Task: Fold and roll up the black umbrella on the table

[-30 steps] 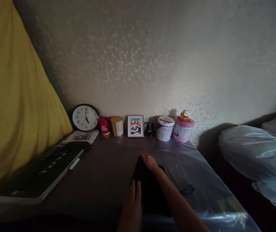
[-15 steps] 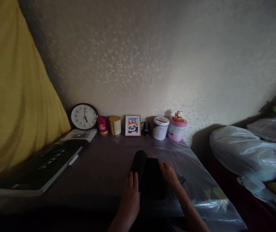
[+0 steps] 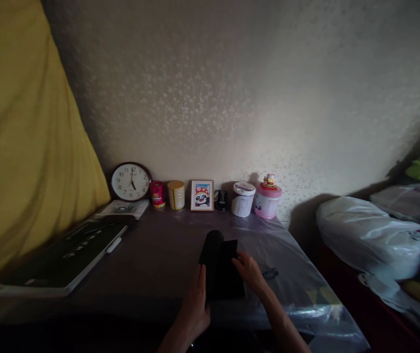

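A black rolled sheet [image 3: 212,250], perhaps a mat, lies on the table at the front centre, with a flat black flap [image 3: 230,277] stretching from its right side. My left hand [image 3: 195,306] presses along the roll's left side, its fingers straight and close together, the thumb hidden. The fingers of my right hand [image 3: 248,269] are bent onto the flap's right edge. Just right of that hand lies a small dark strap-like item [image 3: 269,273], too dim to name.
Along the wall stand a clock [image 3: 131,182], a pink can [image 3: 157,194], a yellow can [image 3: 176,195], a framed panda picture [image 3: 202,195], a white tub [image 3: 243,199] and a pink tub [image 3: 267,201]. A green board [image 3: 70,255] with a white marker [image 3: 113,245] lies left. White plastic bags [image 3: 371,235] sit right.
My right hand has moved left toward the roll, and the flat flap looks narrower. My left hand stays at the roll's side. The view has shifted slightly.
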{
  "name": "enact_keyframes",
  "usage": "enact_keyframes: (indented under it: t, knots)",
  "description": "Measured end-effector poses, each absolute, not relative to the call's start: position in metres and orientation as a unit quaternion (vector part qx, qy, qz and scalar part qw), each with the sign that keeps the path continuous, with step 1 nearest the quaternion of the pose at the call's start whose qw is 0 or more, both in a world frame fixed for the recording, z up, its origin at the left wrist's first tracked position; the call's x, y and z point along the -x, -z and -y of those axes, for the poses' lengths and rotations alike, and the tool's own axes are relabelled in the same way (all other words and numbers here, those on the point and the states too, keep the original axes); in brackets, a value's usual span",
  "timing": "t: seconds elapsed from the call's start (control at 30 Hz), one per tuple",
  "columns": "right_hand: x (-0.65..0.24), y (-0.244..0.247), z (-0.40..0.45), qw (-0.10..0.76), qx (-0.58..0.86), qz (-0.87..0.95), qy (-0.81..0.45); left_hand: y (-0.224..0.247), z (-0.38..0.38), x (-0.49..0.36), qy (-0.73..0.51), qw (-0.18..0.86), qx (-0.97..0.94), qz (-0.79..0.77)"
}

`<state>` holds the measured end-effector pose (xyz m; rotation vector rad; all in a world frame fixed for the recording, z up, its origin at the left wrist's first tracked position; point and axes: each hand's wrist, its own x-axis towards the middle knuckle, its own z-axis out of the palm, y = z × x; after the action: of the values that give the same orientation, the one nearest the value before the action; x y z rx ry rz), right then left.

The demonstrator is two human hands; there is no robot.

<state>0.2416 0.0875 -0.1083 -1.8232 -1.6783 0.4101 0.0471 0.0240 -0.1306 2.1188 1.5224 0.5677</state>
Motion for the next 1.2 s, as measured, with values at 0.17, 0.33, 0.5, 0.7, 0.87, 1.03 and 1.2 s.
enact_keyframes:
  t: [0.17, 0.33, 0.5, 0.7, 0.87, 1.03, 1.2]
  knots:
    - [-0.223, 0.095, -0.098, 0.389, 0.614, 0.629, -0.275, 0.136, -0.023, -0.053, -0.211, 0.237, -0.761, -0.566]
    - [-0.192, 0.093, -0.114, 0.451, 0.591, 0.593, -0.310, 0.132, -0.025, -0.055, -0.198, 0.238, -0.759, -0.573]
    - [-0.170, 0.099, -0.125, 0.437, 0.592, 0.598, -0.317, 0.126, -0.024, -0.051, -0.234, 0.216, -0.777, -0.543]
    - [-0.157, 0.105, -0.129, 0.332, 0.626, 0.642, -0.292, 0.125, -0.024, -0.050, -0.176, 0.199, -0.769, -0.581]
    - [-0.154, 0.101, -0.127, 0.284, 0.611, 0.681, -0.286, 0.131, -0.023, -0.047, -0.171, 0.191, -0.768, -0.587]
    - [-0.154, 0.093, -0.116, 0.274, 0.528, 0.722, -0.355, 0.142, -0.016, -0.033, -0.197, 0.132, -0.773, -0.588]
    - [-0.155, 0.088, -0.112, 0.259, 0.480, 0.754, -0.366, 0.139, -0.018, -0.038, -0.275, -0.008, -0.782, -0.559]
